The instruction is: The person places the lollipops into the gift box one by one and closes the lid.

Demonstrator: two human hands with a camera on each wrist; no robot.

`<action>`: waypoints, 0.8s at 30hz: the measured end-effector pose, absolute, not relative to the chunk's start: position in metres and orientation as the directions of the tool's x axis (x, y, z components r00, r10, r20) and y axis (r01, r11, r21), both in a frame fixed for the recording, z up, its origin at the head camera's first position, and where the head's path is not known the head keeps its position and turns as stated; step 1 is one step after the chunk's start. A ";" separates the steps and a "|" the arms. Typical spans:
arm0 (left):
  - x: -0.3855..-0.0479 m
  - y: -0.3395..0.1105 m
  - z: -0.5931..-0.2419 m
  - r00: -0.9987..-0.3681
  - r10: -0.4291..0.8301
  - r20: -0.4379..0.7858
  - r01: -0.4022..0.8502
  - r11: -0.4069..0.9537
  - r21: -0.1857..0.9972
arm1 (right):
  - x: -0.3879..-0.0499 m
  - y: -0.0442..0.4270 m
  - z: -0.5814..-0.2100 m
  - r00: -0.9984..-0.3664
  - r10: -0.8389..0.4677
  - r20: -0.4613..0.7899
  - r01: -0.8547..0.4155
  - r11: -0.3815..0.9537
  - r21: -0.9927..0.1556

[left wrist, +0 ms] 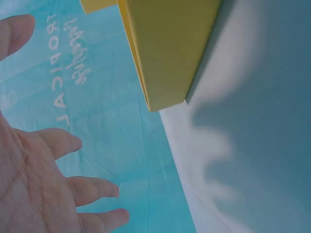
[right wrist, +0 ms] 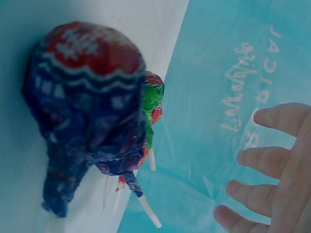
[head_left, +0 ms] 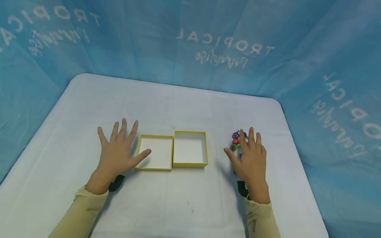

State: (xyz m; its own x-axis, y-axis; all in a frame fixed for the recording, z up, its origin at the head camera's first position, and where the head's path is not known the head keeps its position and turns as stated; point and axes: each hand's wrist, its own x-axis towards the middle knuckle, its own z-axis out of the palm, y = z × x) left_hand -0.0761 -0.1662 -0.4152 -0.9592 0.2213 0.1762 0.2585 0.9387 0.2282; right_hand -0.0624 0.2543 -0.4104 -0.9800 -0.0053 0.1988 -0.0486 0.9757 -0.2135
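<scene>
Fingers spread, my left hand (head_left: 117, 155) hovers palm down just left of a shallow yellow-edged box part (head_left: 146, 169) with a white inside. Touching that part on its right is a second, deeper-looking yellow box part (head_left: 190, 165). In the left wrist view a yellow box wall (left wrist: 170, 48) stands beyond the spread fingers. On the right, my right hand (head_left: 252, 162) is held over several wrapped lollipops (head_left: 235, 141), hiding some of them. The right wrist view shows a blue and red lollipop (right wrist: 87, 92) up close, apart from the straight fingers, with a green one (right wrist: 153, 94) behind.
A white cloth covers the table (head_left: 190, 195), with a few small dark specks near its front. Blue curtains (head_left: 190, 19) with mirrored white lettering hang behind it and along both sides. A dark band (head_left: 116, 183) shows at the left wrist.
</scene>
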 end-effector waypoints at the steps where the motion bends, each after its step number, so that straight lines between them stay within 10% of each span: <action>1: -0.076 -0.165 -0.415 -0.957 0.228 0.180 0.266 0.936 0.229 | -0.061 0.255 -0.411 -0.980 -0.005 0.198 -0.049 0.975 -0.218; 24: -0.097 -0.102 -0.423 -0.783 0.584 0.215 0.622 0.732 0.277 | -0.059 0.274 -0.412 -0.929 -0.066 0.363 -0.159 0.959 -0.233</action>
